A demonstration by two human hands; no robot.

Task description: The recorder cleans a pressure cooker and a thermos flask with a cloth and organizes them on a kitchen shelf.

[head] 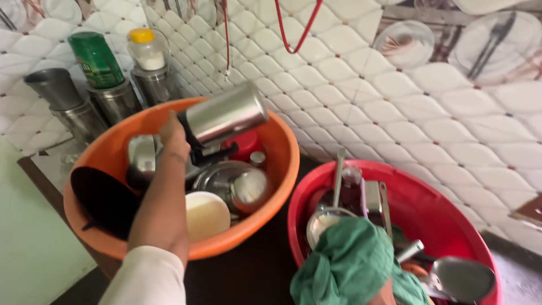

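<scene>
My left hand (174,134) reaches out on a white-sleeved arm and grips the black handle of a steel flask (226,116). The flask is tilted on its side above an orange tub (284,148). That tub holds a white bowl (206,214), a black pan (104,200), a steel lid (240,183) and a red container (247,144). My right hand (386,293) shows only as a sliver at the bottom edge. A bunched green cloth (350,262) covers it, over a red tub (435,197) holding a steel ladle (330,217) and a large spoon (460,277).
Steel canisters (116,99) stand against the quilted white tile wall behind the orange tub, topped by a green-lidded jar (96,59) and a yellow-capped jar (145,51). A red cord (296,31) hangs down the wall. Both tubs rest on a dark counter (248,271).
</scene>
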